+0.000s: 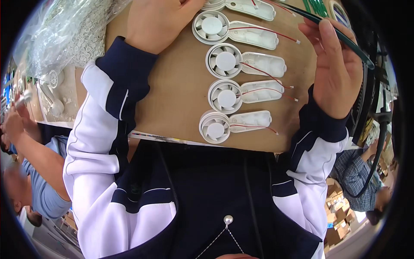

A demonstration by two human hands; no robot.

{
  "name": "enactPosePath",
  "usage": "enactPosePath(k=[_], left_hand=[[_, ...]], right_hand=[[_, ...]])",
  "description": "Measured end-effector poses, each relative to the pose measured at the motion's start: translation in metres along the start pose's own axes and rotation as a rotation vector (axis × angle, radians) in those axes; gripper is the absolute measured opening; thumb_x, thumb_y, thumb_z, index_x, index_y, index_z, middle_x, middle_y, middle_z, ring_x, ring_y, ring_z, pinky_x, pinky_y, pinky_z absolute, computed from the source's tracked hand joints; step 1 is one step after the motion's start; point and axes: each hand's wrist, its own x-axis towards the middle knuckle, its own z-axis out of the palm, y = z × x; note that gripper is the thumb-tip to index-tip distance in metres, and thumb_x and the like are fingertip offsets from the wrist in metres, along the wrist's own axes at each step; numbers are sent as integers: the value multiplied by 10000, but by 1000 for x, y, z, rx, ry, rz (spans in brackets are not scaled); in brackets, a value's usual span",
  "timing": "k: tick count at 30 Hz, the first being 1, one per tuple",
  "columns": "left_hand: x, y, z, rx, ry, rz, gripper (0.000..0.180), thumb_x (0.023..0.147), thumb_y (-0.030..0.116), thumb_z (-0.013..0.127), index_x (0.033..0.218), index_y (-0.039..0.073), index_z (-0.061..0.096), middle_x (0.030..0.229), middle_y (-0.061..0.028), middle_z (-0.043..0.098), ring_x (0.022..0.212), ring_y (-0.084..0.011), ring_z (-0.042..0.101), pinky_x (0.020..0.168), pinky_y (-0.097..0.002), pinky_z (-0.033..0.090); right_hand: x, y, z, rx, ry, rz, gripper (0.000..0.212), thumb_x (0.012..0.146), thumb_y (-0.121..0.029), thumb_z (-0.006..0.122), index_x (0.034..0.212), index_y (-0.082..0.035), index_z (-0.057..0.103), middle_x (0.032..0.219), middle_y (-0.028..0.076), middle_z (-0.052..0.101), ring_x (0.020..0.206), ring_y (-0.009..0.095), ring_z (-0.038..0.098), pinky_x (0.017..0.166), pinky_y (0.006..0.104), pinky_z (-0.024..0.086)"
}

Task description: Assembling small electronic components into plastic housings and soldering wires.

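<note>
Right hand (336, 64) grasps dark green tweezers (351, 45); left hand (157, 21) beside topmost white fan unit (250, 7), fingertips cropped, grip cannot be told; four more fan units (225, 61) line brown work surface (172, 95) below

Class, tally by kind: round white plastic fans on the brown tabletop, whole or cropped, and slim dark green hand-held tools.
Whole round white plastic fans: 4
Cropped round white plastic fan: 1
Slim dark green tool: 1
Total: 6
</note>
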Motion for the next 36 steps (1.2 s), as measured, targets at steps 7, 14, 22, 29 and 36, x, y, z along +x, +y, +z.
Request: enactPosePath(k=[7,14,22,29,36], left_hand=[[-8,3,10,-36,49,92,179,867,89,698,1031,18,708,597,10,486,492,-97,358,455,-241,285],[-14,13,19,-154,120,191,200,869,89,697,1058,24,700,595,18,475,487,-91,353,448,-240,279],[-12,7,14,-1043,79,80,190,938,148,635,1040,-1,692,593,32,457,501,-47,370,441,-194,270],[-26,-5,-25,-2487,-395,-553,318,968,88,526,1233,-87,526,1106,-179,602,907,-222,593,723,-271,480],[-37,41,-30,-2222,-285,-494,405,976,-2,430,1356,-127,373,1379,-263,434,1308,-330,444,1095,-344,414]], right_hand=[[-5,-1,2,110,49,84,236,968,-99,577,1151,47,600,1059,182,671,952,253,649,920,340,479],[-5,-1,0,127,24,55,233,965,-95,578,1146,49,598,1054,184,670,949,255,650,921,340,479],[-3,-8,5,90,125,49,225,964,-79,571,1150,46,587,1037,195,665,907,253,650,889,339,494],[4,-4,-1,259,88,40,175,913,-13,632,1075,31,584,891,142,675,764,212,668,763,270,524],[-4,-11,0,249,110,43,182,890,33,629,1062,26,571,939,155,670,752,217,665,748,278,529]])
